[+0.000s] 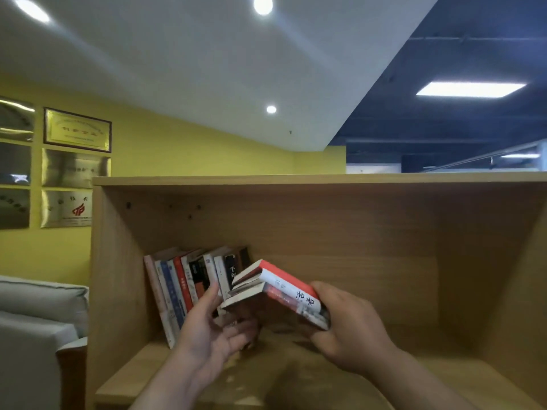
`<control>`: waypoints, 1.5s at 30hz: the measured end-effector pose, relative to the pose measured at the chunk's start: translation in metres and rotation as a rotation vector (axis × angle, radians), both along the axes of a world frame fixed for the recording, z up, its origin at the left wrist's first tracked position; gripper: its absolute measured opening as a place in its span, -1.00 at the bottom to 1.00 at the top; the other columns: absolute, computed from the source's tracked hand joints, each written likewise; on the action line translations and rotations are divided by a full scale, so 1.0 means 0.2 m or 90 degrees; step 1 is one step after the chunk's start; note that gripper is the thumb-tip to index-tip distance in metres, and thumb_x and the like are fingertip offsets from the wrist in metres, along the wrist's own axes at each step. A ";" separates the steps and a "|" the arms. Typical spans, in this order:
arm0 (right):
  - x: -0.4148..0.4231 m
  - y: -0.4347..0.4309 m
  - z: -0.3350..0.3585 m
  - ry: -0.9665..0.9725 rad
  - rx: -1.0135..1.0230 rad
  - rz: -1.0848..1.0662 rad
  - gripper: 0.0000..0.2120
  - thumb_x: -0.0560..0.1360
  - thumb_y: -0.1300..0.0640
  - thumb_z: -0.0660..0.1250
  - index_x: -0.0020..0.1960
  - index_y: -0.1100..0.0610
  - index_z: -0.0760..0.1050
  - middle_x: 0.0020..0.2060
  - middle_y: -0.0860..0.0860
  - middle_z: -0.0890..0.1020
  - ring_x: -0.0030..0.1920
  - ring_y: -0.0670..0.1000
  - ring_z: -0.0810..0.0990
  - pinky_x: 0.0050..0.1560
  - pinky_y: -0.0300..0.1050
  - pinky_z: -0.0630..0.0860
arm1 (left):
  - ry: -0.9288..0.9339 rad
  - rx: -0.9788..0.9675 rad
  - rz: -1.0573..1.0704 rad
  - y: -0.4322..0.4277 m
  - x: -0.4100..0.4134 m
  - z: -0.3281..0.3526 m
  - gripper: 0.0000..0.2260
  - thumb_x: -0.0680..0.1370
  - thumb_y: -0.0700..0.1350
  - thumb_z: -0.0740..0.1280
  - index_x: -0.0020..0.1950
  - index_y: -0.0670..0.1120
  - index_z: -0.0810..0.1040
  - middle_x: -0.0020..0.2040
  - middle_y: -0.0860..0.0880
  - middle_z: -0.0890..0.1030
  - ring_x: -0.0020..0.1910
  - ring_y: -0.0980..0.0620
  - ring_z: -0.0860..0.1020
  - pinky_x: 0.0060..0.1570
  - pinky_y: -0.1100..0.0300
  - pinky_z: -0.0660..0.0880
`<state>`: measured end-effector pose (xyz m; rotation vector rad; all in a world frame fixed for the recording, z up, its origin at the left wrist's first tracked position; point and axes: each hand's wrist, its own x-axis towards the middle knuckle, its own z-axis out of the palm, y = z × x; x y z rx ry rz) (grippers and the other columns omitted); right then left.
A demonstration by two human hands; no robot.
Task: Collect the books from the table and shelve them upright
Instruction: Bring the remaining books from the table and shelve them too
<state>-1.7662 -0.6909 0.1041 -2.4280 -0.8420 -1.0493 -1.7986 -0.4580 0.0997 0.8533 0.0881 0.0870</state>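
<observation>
Inside a wooden shelf compartment [384, 220], several books [189, 279] stand at the left, leaning to the left against the side wall. My right hand [349, 327] grips a small stack of books [275, 288], red and white on top, tilted with the spines facing me, just right of the standing row. My left hand [213, 335] is open, palm up, with its fingers under and beside the stack's left end. Whether the left hand's fingers touch the stack is unclear.
The shelf board [444, 371] stretches to the right of the books. A yellow wall with framed plaques [77, 130] is at the left. A grey sofa [35, 321] stands beside the shelf's left side.
</observation>
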 end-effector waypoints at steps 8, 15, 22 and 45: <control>0.11 -0.06 0.05 -0.223 -0.227 -0.010 -0.46 0.21 -0.08 0.44 0.17 -0.08 0.43 -0.14 -0.15 0.64 -0.20 -0.02 0.61 -0.17 -0.13 0.51 | -0.358 0.756 0.235 0.01 -0.06 -0.05 -0.30 0.24 0.36 0.44 0.35 0.51 0.28 0.35 0.47 0.31 0.30 0.31 0.37 0.15 0.20 0.38; 0.20 0.00 0.11 -0.267 -0.388 0.006 -0.51 0.33 -0.13 0.40 0.23 -0.07 0.45 -0.09 -0.13 0.64 -0.06 -0.04 0.62 0.57 0.13 0.10 | -0.318 1.287 0.421 -0.18 0.05 -0.05 -0.45 0.45 0.18 0.38 0.39 0.14 0.32 0.23 0.15 0.49 0.18 0.12 0.47 0.10 0.23 0.45; 0.23 -0.05 0.06 -0.328 -0.007 -0.126 -0.35 0.41 -0.17 0.37 0.41 0.08 0.39 0.44 0.18 0.39 0.48 0.22 0.32 0.57 0.25 -0.02 | -0.115 0.865 0.389 -0.13 0.14 -0.19 -0.74 0.36 0.15 0.53 -0.08 0.23 0.50 -0.11 0.25 0.58 -0.11 0.27 0.53 -0.17 0.34 0.47; 0.84 0.39 -0.41 0.773 0.589 0.274 -0.73 0.58 0.13 0.35 0.12 -0.25 0.58 0.07 -0.08 0.74 0.16 0.09 0.64 0.30 0.26 0.52 | 0.109 0.770 0.222 0.02 0.47 -0.41 -0.38 0.10 0.21 0.63 0.09 0.23 0.51 0.02 0.30 0.63 0.03 0.22 0.59 0.23 0.20 0.52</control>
